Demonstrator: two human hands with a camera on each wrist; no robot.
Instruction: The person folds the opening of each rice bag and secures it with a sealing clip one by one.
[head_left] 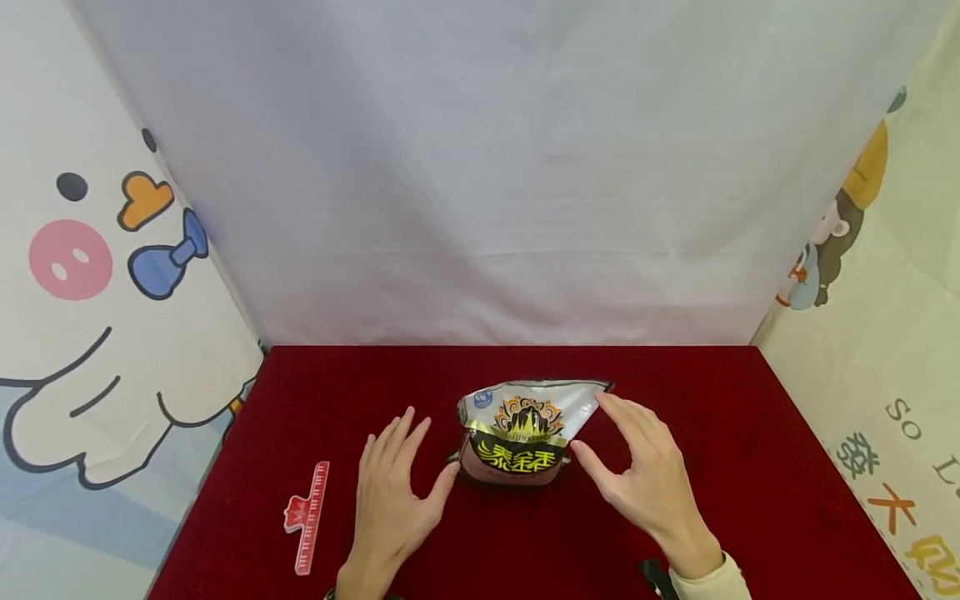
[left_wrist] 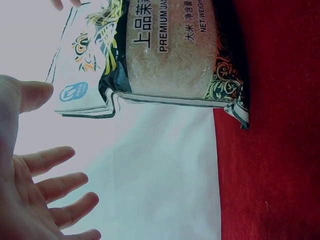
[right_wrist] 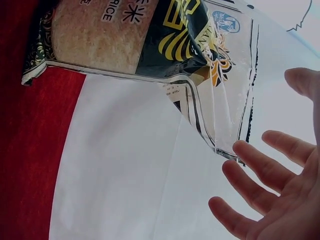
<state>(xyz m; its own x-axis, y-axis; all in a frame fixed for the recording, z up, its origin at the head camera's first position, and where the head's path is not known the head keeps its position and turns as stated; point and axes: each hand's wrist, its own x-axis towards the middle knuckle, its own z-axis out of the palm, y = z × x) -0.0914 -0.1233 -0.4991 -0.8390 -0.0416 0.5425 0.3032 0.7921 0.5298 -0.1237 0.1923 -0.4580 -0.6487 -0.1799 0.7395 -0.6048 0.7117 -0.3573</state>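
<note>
From my monitor I'd log this as early: rice bag (head_left: pixel 519 442) standing, clip (head_left: pixel 311 521) apart and not on it, left hand (head_left: pixel 395 493) and right hand (head_left: pixel 649 473) spread wide, gripping nothing.

Rice bag (head_left: pixel 519 433) on table (head_left: pixel 517 554), clip (head_left: pixel 311 521) to its left

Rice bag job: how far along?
Done: bag stands upright on the table. In hand: left hand and right hand flank it, fingers apart, gripping nothing; fingertip contact unclear. Remaining, probably: clipping its top, since the clip lies apart on the table.
</note>
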